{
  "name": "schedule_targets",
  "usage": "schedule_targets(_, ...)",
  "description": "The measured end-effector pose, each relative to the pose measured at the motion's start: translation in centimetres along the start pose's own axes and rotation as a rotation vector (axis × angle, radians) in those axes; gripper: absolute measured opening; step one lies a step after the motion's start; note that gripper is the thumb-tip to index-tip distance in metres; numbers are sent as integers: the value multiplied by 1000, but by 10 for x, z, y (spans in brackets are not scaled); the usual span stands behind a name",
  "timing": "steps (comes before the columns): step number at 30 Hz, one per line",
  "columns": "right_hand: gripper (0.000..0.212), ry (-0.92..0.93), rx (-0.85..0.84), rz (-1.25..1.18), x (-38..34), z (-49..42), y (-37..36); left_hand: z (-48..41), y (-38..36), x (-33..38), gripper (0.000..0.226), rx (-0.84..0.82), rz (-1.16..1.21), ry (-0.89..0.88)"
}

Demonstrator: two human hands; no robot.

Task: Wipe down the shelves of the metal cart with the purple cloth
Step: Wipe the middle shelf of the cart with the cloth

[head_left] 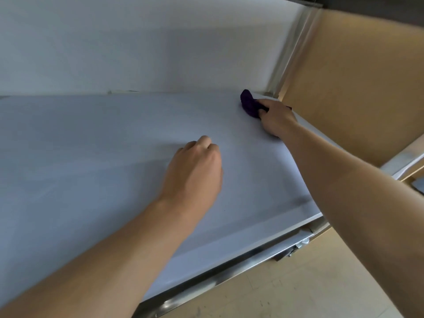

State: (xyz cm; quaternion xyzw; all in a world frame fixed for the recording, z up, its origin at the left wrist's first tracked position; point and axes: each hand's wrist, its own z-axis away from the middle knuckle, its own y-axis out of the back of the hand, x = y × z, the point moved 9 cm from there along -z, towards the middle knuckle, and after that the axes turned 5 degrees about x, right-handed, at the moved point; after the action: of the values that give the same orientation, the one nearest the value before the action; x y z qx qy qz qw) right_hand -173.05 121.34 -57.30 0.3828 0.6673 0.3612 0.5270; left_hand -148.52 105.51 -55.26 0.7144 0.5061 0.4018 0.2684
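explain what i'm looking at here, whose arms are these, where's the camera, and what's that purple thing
There is no machine here. A person wears a camera on the head that looks forward and down, so the two bare arms are their own, and this single picture is that view. The pale flat surface is a shelf of a metal cart, with an upright metal post at its far right corner. The right hand grips a bunched purple cloth against the shelf near that corner. The left hand rests on the shelf with its fingers curled, holding nothing.
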Motion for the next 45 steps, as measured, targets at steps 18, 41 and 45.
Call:
schedule_targets(18, 40, 416, -96, -63, -71, 6, -31, -1, -2, 3, 21, 68, -36, -56)
schedule_targets(41, 40, 497, -102, -51, -117, 7, -52, -1, -5, 1, 40, 132, -84, -86)
schedule_targets(45, 41, 295, 5, -5, -56, -22, -31, -2, -8, -1, 37, 115, -65, -75)
